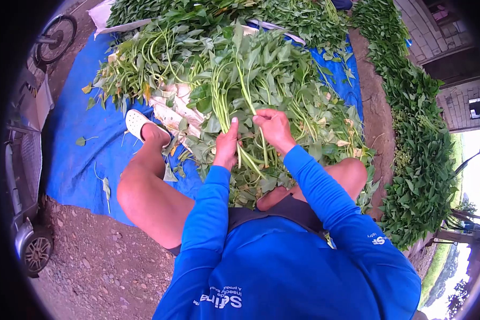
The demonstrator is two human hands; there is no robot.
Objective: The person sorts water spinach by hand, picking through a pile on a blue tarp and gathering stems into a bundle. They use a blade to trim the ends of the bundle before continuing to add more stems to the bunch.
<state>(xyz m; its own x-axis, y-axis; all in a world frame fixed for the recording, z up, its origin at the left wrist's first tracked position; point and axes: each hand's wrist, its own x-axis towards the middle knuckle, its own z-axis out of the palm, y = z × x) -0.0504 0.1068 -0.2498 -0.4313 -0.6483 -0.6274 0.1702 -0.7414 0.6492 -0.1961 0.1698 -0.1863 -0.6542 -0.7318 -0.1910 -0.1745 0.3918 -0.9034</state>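
My left hand (pixel 226 146) is closed around a bunch of long green stems (pixel 218 98), its thumb pointing up along them. Leaves spread from the top of the bunch, and the cut ends stick out below the hand. Just to the right, my right hand (pixel 272 128) pinches a leafy stem (pixel 244 85) between thumb and fingers. That stem's lower part hangs below the fingers, beside the bunch. Under and around both hands lies a large heap of leafy greens (pixel 282 69).
A blue tarp (pixel 74 160) with a pale cloth (pixel 178 109) lies under the greens. More greens (pixel 416 133) line the right side. A wheel (pixel 56 40) and a vehicle (pixel 29 229) stand at the left. Gravel ground (pixel 106 261) is at the lower left.
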